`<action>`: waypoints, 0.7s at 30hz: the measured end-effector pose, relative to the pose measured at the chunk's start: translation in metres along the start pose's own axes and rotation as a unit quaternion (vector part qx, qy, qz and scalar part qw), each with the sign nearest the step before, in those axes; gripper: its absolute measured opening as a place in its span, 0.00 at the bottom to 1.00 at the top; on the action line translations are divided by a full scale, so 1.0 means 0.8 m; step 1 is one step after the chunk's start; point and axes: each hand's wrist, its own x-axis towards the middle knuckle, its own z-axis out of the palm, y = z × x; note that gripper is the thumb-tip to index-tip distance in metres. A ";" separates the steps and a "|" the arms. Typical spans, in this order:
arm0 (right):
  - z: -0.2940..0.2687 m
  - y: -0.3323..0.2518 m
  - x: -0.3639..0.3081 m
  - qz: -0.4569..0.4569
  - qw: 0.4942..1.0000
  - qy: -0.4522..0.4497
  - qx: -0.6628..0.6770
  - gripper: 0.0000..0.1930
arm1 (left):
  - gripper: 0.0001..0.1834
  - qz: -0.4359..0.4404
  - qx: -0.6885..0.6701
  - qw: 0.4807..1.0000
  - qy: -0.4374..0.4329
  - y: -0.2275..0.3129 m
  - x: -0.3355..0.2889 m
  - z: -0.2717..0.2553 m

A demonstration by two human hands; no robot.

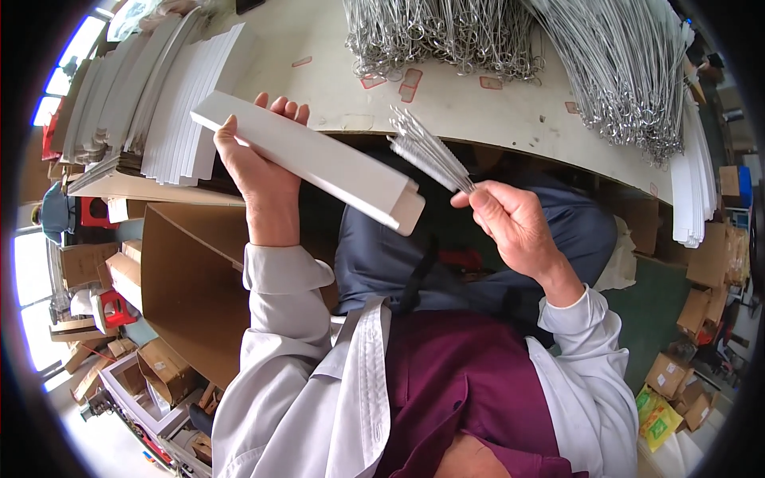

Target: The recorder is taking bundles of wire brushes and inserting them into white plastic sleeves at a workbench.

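Note:
My left hand is closed around a long, narrow white carton, thumb on one side and fingertips showing past the far edge. The carton slants down to the right, and a flap sticks out at its lower right end. In my right hand, thumb and fingers pinch a small bundle of thin wire brushes by their lower end. Their pale bristly ends point up and left, toward the table. A gap separates the brushes from the carton. Both hands are above my lap, by the table's near edge.
On the white table lie a heap of looped-end wire brushes and a second heap farther right. Flattened white cartons stand stacked at left; more white cartons hang over the right edge. An open cardboard box stands beside my left arm.

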 end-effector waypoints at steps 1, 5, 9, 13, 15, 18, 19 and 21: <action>-0.003 0.007 -0.006 0.001 1.000 -0.003 0.007 0.17 | 0.30 0.001 -0.008 1.000 -0.009 0.001 0.006 -0.004; -0.018 -0.003 -0.022 0.067 0.995 -0.070 0.036 0.18 | 0.27 0.034 0.022 0.999 -0.023 0.004 0.016 -0.001; -0.024 0.003 -0.026 0.100 0.989 -0.088 0.062 0.18 | 0.26 0.054 0.031 0.998 -0.013 0.003 0.019 0.009; -0.025 0.010 -0.028 0.107 0.990 -0.085 0.034 0.18 | 0.26 0.056 0.003 0.998 -0.027 0.001 0.022 0.007; -0.024 0.013 -0.030 0.100 0.992 -0.081 0.011 0.18 | 0.26 0.064 -0.006 0.998 -0.018 0.000 0.022 0.007; -0.023 0.013 -0.031 0.107 0.991 -0.073 -0.026 0.18 | 0.26 0.071 -0.017 0.997 -0.027 -0.003 0.020 0.006; -0.026 0.012 -0.030 0.118 0.990 -0.081 -0.018 0.18 | 0.26 0.072 -0.019 0.996 -0.044 -0.004 0.020 0.005; -0.030 0.009 -0.027 0.131 0.987 -0.089 -0.010 0.18 | 0.26 0.072 -0.026 0.996 -0.052 -0.005 0.021 0.005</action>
